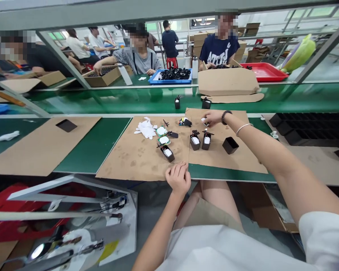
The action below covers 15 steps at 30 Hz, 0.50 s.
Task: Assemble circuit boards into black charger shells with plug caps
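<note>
Counting clock hours from the left hand [178, 177], a crumpled white piece [8, 136] lay far out on the green table [84, 154], between nine and ten. A flat black plate [67, 125] rested at ten o'clock on a cardboard sheet [42, 150]. Toward eleven came rumpled white gloves [145, 128], then two white-topped circuit boards [164, 140] and, nearest, a wired black box [167, 153] with something white inside. The left hand itself lay on the near edge of the middle cardboard [141, 162], half open, fingers loosely bent, nothing seen in its grasp. A board with a black part [185, 122] sat at twelve. About one o'clock, two filled boxes [194, 142] stood side by side; just beyond them the right hand [214, 118] had its fingers bent down at a small white-topped piece [204, 121], though I could not tell whether they gripped or merely touched it. At two o'clock stood an open-mouthed box [230, 145], and farther out, between two and three, black trays [310, 130].
</note>
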Motion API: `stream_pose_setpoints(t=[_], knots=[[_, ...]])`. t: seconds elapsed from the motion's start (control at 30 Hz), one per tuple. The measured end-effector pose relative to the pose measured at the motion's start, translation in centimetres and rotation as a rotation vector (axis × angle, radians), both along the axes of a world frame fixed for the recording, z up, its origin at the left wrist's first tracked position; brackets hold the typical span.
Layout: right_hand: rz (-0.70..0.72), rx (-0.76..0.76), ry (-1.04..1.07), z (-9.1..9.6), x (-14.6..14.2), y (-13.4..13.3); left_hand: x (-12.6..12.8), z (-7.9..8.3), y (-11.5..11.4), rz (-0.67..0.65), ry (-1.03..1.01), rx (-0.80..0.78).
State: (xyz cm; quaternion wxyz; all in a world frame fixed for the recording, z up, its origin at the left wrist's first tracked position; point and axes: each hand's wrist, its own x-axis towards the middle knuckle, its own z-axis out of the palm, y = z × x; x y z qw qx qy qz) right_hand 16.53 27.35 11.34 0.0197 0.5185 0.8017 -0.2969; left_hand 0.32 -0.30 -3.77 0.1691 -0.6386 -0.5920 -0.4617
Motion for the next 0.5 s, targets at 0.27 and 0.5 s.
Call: stream_pose_setpoints(t=[0.27,0.5], knots=[[-0.176,0.042,0.303,0.2,12.3,-6.3,8.2,3.4,2.9,-0.305,-0.102,-0.312],[-0.278,0.188,-0.05,-1.7,18.1,-10.3,13.6,5.9,8.8,-0.489,-0.306,-0.627]])
